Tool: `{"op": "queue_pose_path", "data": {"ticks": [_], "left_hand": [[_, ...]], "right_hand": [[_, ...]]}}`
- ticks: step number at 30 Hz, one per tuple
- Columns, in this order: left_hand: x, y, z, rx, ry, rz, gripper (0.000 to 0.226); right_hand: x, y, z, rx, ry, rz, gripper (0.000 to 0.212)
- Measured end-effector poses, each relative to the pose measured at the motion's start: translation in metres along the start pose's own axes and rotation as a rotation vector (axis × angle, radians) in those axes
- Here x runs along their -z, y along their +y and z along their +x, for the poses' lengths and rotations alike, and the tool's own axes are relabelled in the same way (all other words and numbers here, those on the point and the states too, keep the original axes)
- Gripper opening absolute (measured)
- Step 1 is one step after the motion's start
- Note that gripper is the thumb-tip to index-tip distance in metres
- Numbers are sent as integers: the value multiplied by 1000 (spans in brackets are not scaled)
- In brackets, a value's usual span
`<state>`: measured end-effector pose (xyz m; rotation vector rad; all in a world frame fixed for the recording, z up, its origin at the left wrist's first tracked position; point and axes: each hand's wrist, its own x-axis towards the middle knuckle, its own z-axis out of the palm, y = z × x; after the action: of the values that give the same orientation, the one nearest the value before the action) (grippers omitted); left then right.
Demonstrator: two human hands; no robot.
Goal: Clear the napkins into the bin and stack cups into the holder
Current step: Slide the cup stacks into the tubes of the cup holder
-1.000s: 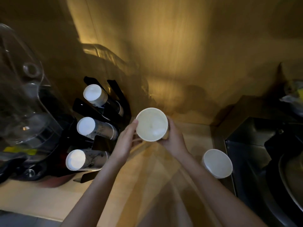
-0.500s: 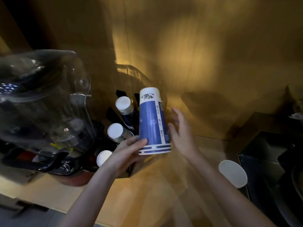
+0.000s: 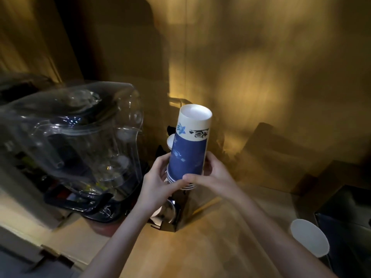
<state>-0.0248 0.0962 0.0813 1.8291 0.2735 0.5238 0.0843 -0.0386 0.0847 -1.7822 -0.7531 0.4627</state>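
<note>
I hold the nested stack of blue-and-white paper cups (image 3: 188,149) upside down, my left hand (image 3: 158,181) and right hand (image 3: 212,175) both wrapped round its rims. Its long axis stands nearly upright, directly above what I take, through the blur, for the black cup holder (image 3: 170,217).

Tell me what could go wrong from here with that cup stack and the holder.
1. The cup stack is upside down and tilted, gripped only near its rims by the left hand and right hand; loose cups could slip apart.
2. The blender jug stands close beside the holder; a left elbow swing might knock it.
3. A lone white cup sits near the counter's right end and could be missed or bumped.
</note>
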Motion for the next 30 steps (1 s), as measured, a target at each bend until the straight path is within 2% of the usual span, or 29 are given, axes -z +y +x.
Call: {"op": "queue_pose_path", "data": {"ticks": [8, 13, 18, 26, 30], "left_hand": [[27, 19, 37, -84, -90, 171, 86], [43, 58, 67, -222, 44, 221, 85], [45, 81, 94, -337, 112, 363, 71], [36, 58, 117, -263, 155, 470, 67], [28, 39, 121, -215, 135, 507, 67]], "right_hand": [[0, -16, 31, 100, 130, -7, 75], [4, -27, 74, 127, 228, -47, 83], [-5, -26, 101, 106, 181, -99, 85], [-13, 3, 119, 57, 169, -129, 82], [-15, 12, 116, 113, 101, -196, 85]]}}
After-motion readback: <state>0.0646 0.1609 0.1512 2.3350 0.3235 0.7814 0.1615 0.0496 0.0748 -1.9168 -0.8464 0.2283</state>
